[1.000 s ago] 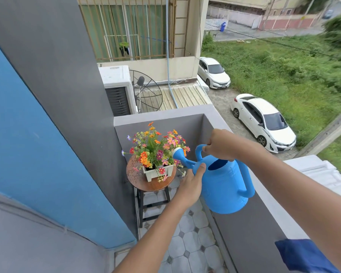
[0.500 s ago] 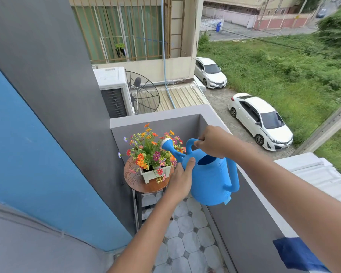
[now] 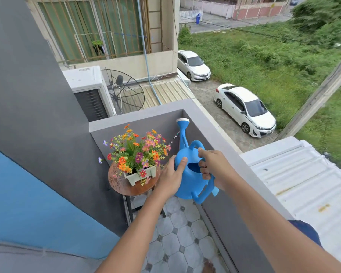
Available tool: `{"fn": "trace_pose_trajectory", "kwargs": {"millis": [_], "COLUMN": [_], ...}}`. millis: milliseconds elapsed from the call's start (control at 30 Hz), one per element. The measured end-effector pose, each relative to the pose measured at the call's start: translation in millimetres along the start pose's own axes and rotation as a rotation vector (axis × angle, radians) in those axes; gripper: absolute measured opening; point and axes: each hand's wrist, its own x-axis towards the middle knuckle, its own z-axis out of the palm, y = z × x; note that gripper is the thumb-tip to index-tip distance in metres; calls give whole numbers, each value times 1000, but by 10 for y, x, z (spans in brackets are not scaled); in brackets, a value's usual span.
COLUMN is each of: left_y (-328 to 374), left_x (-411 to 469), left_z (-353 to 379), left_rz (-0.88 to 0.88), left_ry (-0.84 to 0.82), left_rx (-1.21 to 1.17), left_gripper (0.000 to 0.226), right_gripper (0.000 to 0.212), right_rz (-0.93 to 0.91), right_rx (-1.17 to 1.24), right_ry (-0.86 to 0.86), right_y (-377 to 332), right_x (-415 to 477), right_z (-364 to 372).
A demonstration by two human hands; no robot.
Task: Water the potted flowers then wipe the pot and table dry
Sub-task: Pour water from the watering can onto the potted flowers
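Note:
A blue watering can (image 3: 191,180) hangs in the air just right of the flowers, its spout tipped up and back with the white rose at the top. My right hand (image 3: 212,167) grips its top handle. My left hand (image 3: 170,177) rests flat on the can's left side. Drops of water hang in the air between the spout and the blooms. The orange, pink and red flowers (image 3: 136,150) stand in a pale rectangular pot (image 3: 140,175) on a small round wooden table (image 3: 122,184), whose top looks wet.
A grey balcony parapet (image 3: 211,127) runs behind and along the right of the table. A dark grey and blue wall (image 3: 37,154) closes the left side. Octagon floor tiles (image 3: 181,233) lie below. A dark blue cloth (image 3: 307,231) shows by my right arm.
The can has swung from pouring over the flowers to spout-up, and has shifted right, away from the blooms. Both hands stayed on it.

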Motion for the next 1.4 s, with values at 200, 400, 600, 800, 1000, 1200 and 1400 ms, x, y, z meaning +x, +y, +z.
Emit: {"fn": "trace_pose_trajectory", "kwargs": {"millis": [200,400,600,800,1000,1200,1400], "left_y": [144,369,484,484,437,415,431], "left_x": [234,511,805,1256,1501,1477,1421], "left_z": [672,1554,2269,2713,2740,2723,2737], "left_rz": [42,119,73,57,121,135,145], "left_ry": [-197,-387,-548,-608,-602,-612,-542], "left_rx": [89,85,85,154,244,204,203], "left_gripper": [73,59,35,30,46,47,48], "right_gripper": [31,35,35,38,32,21,46], "right_rz": [56,75,165,185,126,30,359], "right_rx": [307,527,666,786,625,84,-677], "right_ry": [219,441,578,619,472,601,508], "right_y": [339,547,622,716,886,1288,2156], "right_x": [-22,-78,146,490,532,378,128], "right_z": [-472,-1086,-1591,-1917,-2053,-2392,-2734]}}
